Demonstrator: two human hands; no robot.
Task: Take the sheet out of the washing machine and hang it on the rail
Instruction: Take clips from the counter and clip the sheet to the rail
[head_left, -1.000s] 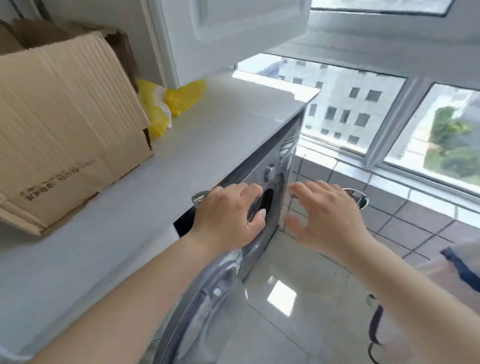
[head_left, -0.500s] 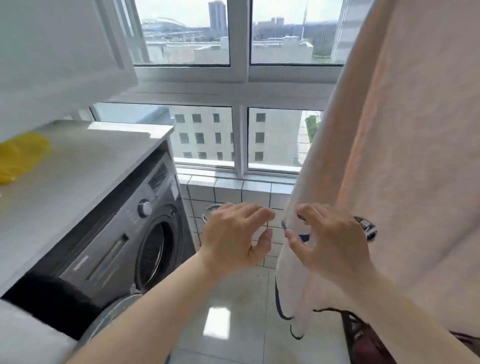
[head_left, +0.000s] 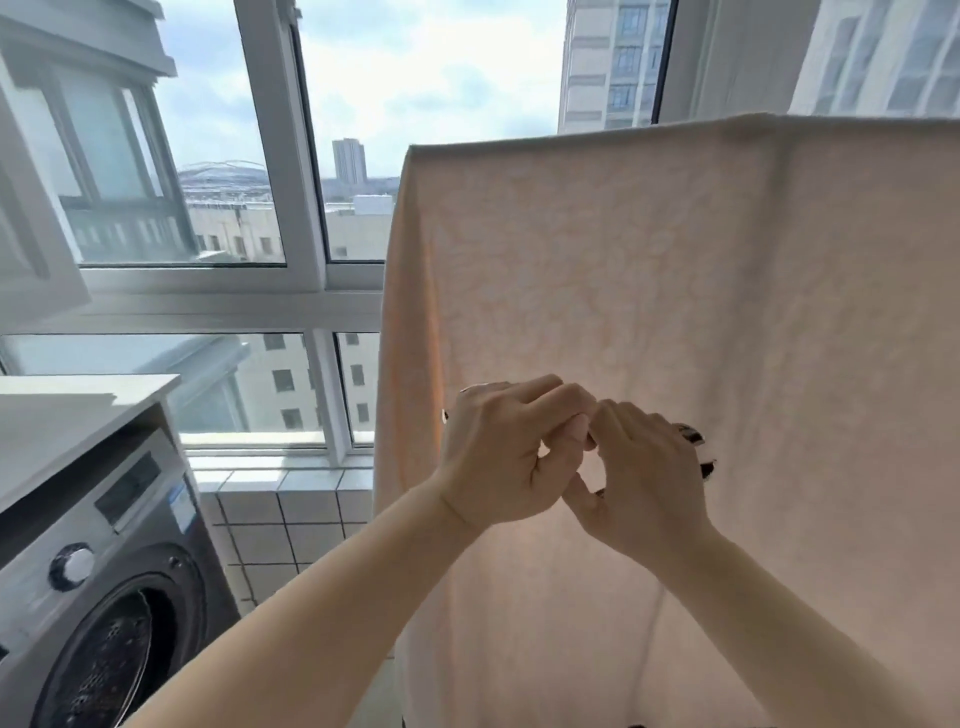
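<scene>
Here the sheet (head_left: 675, 291) hangs draped just behind both hands, the left hand (head_left: 506, 457) and right hand (head_left: 644, 478) curled with fingertips meeting, holding nothing I can make out, washing machine (head_left: 104, 597) lower left.

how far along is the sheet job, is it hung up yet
Mostly done, it seems. The sheet already hangs folded over at its top edge; the rail itself is hidden under it. The washing machine drum looks empty. In hand: left hand and right hand meet fingertip to fingertip in front of the cloth, gripping nothing visible. Left: perhaps straightening.
</scene>
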